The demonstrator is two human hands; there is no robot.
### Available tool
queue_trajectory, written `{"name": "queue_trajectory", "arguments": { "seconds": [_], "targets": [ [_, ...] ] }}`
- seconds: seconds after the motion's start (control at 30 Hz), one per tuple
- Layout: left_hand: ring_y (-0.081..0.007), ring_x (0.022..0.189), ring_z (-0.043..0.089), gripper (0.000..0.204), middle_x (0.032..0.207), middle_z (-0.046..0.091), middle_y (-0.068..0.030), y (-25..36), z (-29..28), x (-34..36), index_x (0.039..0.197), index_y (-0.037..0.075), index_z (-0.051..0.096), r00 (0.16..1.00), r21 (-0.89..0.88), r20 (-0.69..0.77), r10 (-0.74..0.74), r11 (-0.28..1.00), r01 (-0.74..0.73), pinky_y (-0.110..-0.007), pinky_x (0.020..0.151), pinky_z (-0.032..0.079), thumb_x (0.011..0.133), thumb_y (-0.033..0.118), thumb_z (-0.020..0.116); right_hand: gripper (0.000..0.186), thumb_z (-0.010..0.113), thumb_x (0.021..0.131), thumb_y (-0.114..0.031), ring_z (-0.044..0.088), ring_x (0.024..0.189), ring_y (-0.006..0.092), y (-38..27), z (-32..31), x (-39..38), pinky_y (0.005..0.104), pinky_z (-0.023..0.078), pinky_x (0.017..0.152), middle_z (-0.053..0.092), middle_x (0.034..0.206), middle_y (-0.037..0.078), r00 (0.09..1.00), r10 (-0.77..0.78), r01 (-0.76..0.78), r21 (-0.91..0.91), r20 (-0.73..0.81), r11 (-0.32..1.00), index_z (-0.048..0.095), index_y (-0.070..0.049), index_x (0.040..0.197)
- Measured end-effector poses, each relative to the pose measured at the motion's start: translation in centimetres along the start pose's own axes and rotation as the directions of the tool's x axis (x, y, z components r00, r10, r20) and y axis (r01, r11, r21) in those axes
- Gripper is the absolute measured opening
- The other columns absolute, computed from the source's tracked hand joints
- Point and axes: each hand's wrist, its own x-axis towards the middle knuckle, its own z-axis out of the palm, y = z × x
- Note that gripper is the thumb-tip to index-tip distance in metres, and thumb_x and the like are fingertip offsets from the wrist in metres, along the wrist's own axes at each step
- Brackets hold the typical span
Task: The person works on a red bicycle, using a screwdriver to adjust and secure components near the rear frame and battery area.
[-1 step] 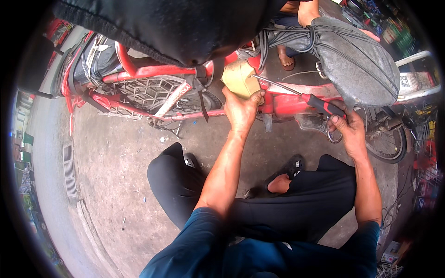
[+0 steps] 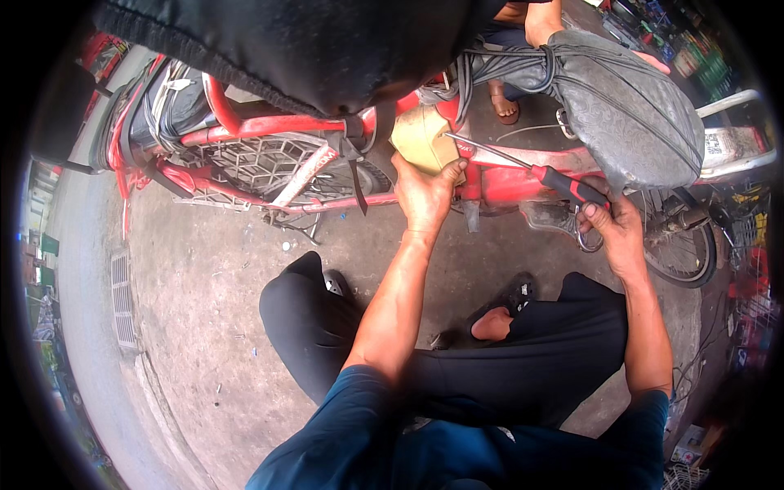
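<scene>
My left hand (image 2: 425, 192) grips a yellow, box-like piece (image 2: 423, 131) on the middle of a red bicycle frame (image 2: 514, 184), thumb against its lower right side. A screwdriver (image 2: 572, 184) with a red and black handle is in my right hand (image 2: 612, 224), its long shaft angled up to the left, the tip at the yellow piece's right part. Whether the tip sits in a screw is too small to tell. A grey padded seat (image 2: 633, 106) wound with dark cords lies above my right hand, and a black strap (image 2: 359, 188) hangs left of my left hand.
A large dark bag (image 2: 294, 41) overhangs the top. Behind the bicycle are another person's arm (image 2: 543, 20) and sandalled foot (image 2: 504, 106). Wheels (image 2: 678, 253) show at both sides. My crossed legs are on the concrete ground (image 2: 212, 269); a grate (image 2: 122, 302) lies left, assorted clutter (image 2: 686, 57) right.
</scene>
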Motion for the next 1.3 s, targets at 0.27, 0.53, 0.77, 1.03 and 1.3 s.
{"name": "queue_trajectory", "arguments": {
  "seconds": [0.27, 0.53, 0.77, 1.03, 1.3],
  "targets": [
    [-0.0380, 0.093, 0.064, 0.077, 0.096, 0.066, -0.0231, 0.6, -0.3, -0.1, 0.114, -0.001, 0.039, 0.999, 0.002, 0.014, -0.031, 1.000, 0.031, -0.042, 0.080, 0.050, 0.062, 0.030, 0.086, 0.040, 0.065, 0.086, -0.015, 0.054, 0.075, 0.0123, -0.2, 0.3, 0.1, 0.0265, 0.048, 0.064, 0.060, 0.098, 0.008, 1.000, -0.009, 0.009, 0.006, 0.011, 1.000, 0.055, 0.003, 0.120],
    [-0.0371, 0.090, 0.065, 0.075, 0.094, 0.066, -0.0224, 0.4, -0.2, -0.1, 0.113, -0.001, 0.039, 1.000, -0.002, -0.008, 0.000, 1.000, 0.000, -0.041, 0.077, 0.051, 0.062, 0.027, 0.086, 0.042, 0.065, 0.086, -0.013, 0.055, 0.084, 0.0134, 0.0, 0.6, 0.1, 0.0281, 0.048, 0.070, 0.060, 0.104, 0.007, 0.998, -0.062, 0.061, -0.051, -0.015, 0.997, 0.053, 0.002, 0.123],
    [-0.0356, 0.087, 0.066, 0.074, 0.091, 0.067, -0.0211, 0.7, -0.3, -0.1, 0.112, -0.001, 0.039, 1.000, -0.007, -0.005, 0.002, 1.000, -0.002, -0.040, 0.076, 0.051, 0.063, 0.026, 0.086, 0.039, 0.062, 0.088, -0.012, 0.057, 0.083, 0.0138, -0.4, 1.3, 0.1, 0.0275, 0.048, 0.068, 0.061, 0.102, 0.009, 0.988, -0.115, 0.126, 0.116, -0.099, 0.985, 0.048, 0.002, 0.122],
    [-0.0377, 0.089, 0.065, 0.075, 0.093, 0.066, -0.0221, 1.1, -0.5, -0.2, 0.111, 0.000, 0.038, 0.999, -0.011, 0.026, -0.037, 0.999, 0.037, -0.042, 0.077, 0.051, 0.063, 0.030, 0.086, 0.031, 0.062, 0.088, -0.008, 0.063, 0.071, 0.0168, -0.7, 1.7, 0.5, 0.0272, 0.051, 0.059, 0.061, 0.097, 0.010, 0.956, 0.045, 0.074, 0.388, -0.290, 0.919, 0.050, 0.004, 0.114],
    [-0.0400, 0.092, 0.063, 0.076, 0.097, 0.065, -0.0246, 0.3, -0.5, 0.0, 0.112, 0.000, 0.039, 1.000, 0.009, 0.006, -0.002, 1.000, 0.002, -0.044, 0.079, 0.049, 0.063, 0.032, 0.086, 0.015, 0.054, 0.092, -0.010, 0.049, 0.076, 0.0139, -1.8, 3.6, 0.5, 0.0284, 0.039, 0.065, 0.059, 0.098, 0.004, 0.972, 0.093, 0.115, 0.787, -0.214, 0.606, 0.056, -0.005, 0.106]
  ]
}}
